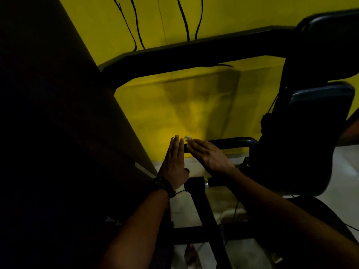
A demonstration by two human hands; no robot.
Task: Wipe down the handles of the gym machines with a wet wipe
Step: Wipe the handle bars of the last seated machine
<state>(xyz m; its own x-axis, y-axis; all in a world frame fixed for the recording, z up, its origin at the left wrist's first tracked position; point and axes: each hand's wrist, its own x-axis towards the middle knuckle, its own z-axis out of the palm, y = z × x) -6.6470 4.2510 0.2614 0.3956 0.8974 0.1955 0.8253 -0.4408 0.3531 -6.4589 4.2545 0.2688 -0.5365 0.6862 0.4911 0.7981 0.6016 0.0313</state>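
Open air lies above the horizontal handle, in front of the yellow wall, up to the thick black frame bar overhead. A dark panel closes the left side just beside the left hand, black pads block the right, and a slanted black post stands between the forearms below.

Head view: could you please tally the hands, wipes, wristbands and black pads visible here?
Hands: 2, left hand and right hand
White wipe: 1, at the right hand's fingertips
Dark wristband: 1, on the left wrist
Black pads: 2, at the right
Total: 6
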